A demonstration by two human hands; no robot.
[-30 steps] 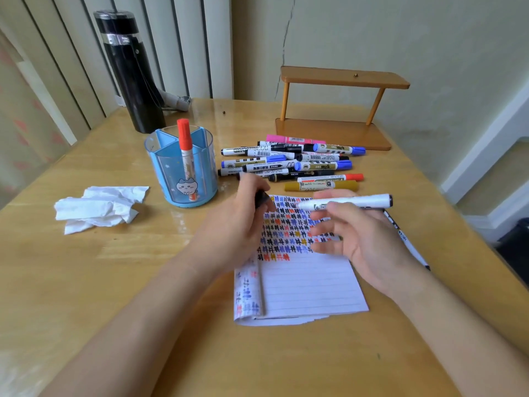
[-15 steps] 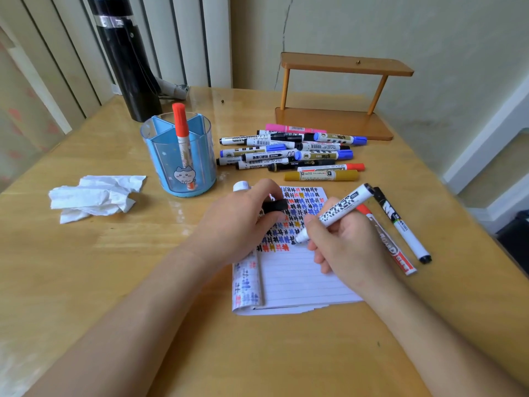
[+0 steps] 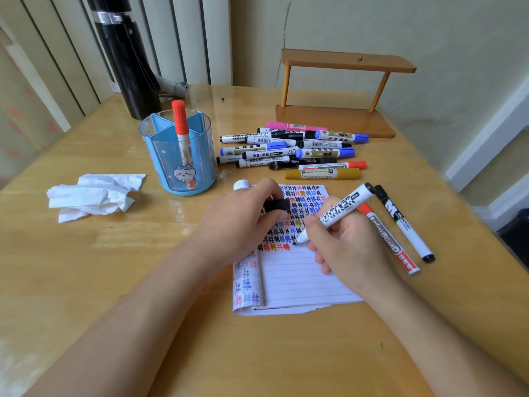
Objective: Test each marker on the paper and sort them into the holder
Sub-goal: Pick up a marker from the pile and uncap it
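Honestly can't count the marker pile (image 3: pixel 289 151) behind the paper (image 3: pixel 300 282) cleanly, too much overlap, and no idea what the small white round thing (image 3: pixel 242 184) past the left hand (image 3: pixel 234 224) is; black bottle (image 3: pixel 123 61) cut off at the top. Otherwise: one orange marker (image 3: pixel 179 121) upright in the blue holder (image 3: pixel 160 156), two loose ones just right of the paper, red marker (image 3: pixel 392 245) and black marker (image 3: pixel 406 227), plus one crumpled tissue (image 3: pixel 91 196). Left hand on the paper, fingers pinching a black cap (image 3: pixel 276 205); right hand (image 3: pixel 346 250) curled round a white marker (image 3: pixel 343 209), tip touching the paper.

On the surface (image 3: pixel 114 282), the marker pile (image 3: pixel 289 151) lies behind the paper (image 3: pixel 297 282), the holder (image 3: pixel 160 161) (one marker (image 3: pixel 180 124) standing in it) left of the pile, the tissue (image 3: pixel 91 196) farther left.
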